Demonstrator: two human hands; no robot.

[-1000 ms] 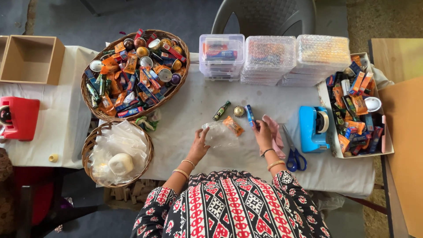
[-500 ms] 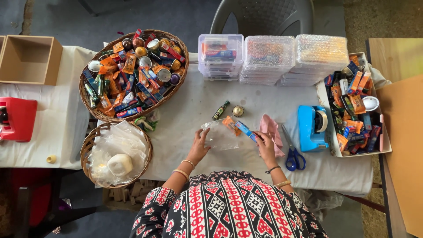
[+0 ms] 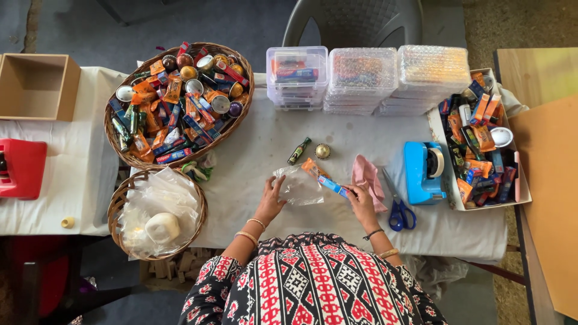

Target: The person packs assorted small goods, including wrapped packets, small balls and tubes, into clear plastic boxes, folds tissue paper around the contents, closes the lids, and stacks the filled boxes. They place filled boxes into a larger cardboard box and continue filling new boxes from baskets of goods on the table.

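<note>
near the frame's centre the left hand [image 3: 269, 201] pinches the edge of a small clear plastic bag [image 3: 299, 186] flat on the white tablecloth [image 3: 253, 150]. the right hand [image 3: 363, 203] pinches a slim blue wrapped bar [image 3: 333, 186], its long axis slanting up-left, its tip at the bag.

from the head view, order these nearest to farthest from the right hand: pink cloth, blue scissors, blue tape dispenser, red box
1. pink cloth, just beside the right hand, on its outer side
2. blue scissors, slightly farther right
3. blue tape dispenser, farther right again
4. red box, far left edge
</note>
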